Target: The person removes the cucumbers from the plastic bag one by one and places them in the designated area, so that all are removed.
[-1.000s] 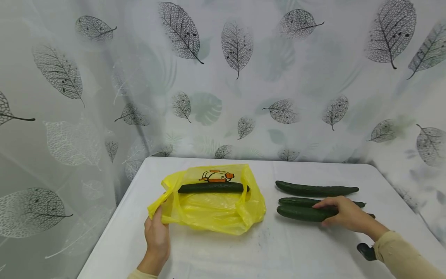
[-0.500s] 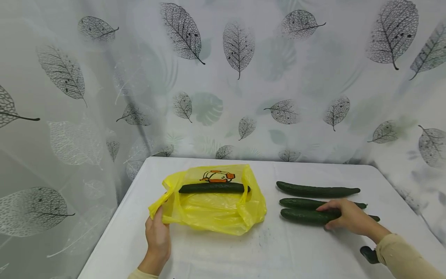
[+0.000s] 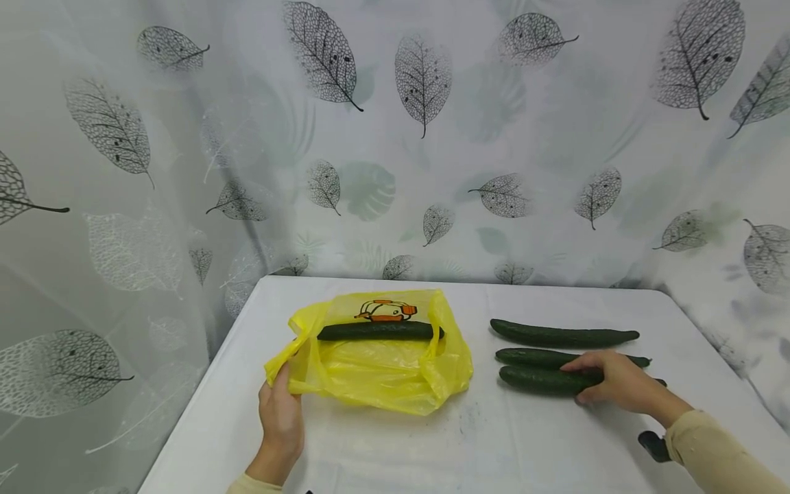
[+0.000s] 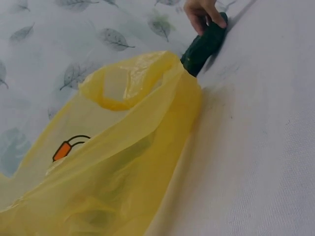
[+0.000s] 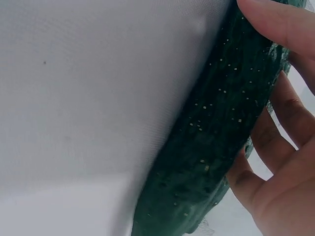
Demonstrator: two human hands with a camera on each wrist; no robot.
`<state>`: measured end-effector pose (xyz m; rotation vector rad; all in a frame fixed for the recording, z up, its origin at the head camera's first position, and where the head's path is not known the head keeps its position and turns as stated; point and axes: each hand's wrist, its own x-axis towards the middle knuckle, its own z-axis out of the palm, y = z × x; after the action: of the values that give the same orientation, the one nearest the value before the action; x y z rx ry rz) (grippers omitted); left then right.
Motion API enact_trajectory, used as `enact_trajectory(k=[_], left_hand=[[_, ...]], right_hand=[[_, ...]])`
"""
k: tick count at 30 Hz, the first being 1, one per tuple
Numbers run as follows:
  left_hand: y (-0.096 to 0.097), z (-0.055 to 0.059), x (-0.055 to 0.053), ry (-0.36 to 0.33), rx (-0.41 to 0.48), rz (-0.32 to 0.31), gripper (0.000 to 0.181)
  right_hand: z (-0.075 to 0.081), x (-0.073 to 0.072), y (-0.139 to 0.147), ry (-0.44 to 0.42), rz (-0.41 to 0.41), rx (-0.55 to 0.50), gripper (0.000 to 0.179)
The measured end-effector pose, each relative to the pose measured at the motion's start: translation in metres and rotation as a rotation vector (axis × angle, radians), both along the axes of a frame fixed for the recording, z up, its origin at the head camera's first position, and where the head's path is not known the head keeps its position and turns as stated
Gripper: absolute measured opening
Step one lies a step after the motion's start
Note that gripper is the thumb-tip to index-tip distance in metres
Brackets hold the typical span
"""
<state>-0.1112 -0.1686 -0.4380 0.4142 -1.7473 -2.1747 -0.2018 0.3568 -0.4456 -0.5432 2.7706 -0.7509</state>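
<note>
My left hand [image 3: 280, 418] grips the left edge of a yellow plastic bag [image 3: 382, 381], lying with its mouth toward me. One dark green cucumber [image 3: 376, 332] lies inside the bag's opening. To the right, my right hand [image 3: 620, 385] holds the nearest of three cucumbers [image 3: 537, 380] by its right half, thumb on the near side and fingers over the far side. In the right wrist view this cucumber [image 5: 211, 118] looks low against the white cloth; whether it touches cannot be told. The left wrist view shows the bag [image 4: 128, 167] but not the left hand.
Just behind the held cucumber lies a second cucumber [image 3: 524, 357], and a third cucumber [image 3: 561, 337] is farther back. White cloth covers the table [image 3: 395, 460]. A leaf-printed curtain [image 3: 395, 165] hangs behind it. A small dark object [image 3: 653, 446] shows beside the right sleeve.
My right hand and the nearest cucumber have shifted slightly to the right. The left hand and the bag look nearly unmoved.
</note>
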Motion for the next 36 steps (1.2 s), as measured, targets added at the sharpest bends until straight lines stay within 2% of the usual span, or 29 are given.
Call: enact_trajectory(k=[20,30,36], left_hand=[[0.000,-0.003,0.000,0.001,0.004,-0.012,0.048],[0.001,-0.003,0.001,0.013,0.010,-0.009,0.048],[0.002,-0.002,0.001,0.005,0.012,-0.011,0.048]], right_hand=[[0.003,0.003,0.001,0.021,-0.018,0.032,0.047],[0.007,0.004,0.000,0.072,-0.001,0.009,0.045],[0.017,0.004,-0.009,0.085,0.014,-0.027,0.047]])
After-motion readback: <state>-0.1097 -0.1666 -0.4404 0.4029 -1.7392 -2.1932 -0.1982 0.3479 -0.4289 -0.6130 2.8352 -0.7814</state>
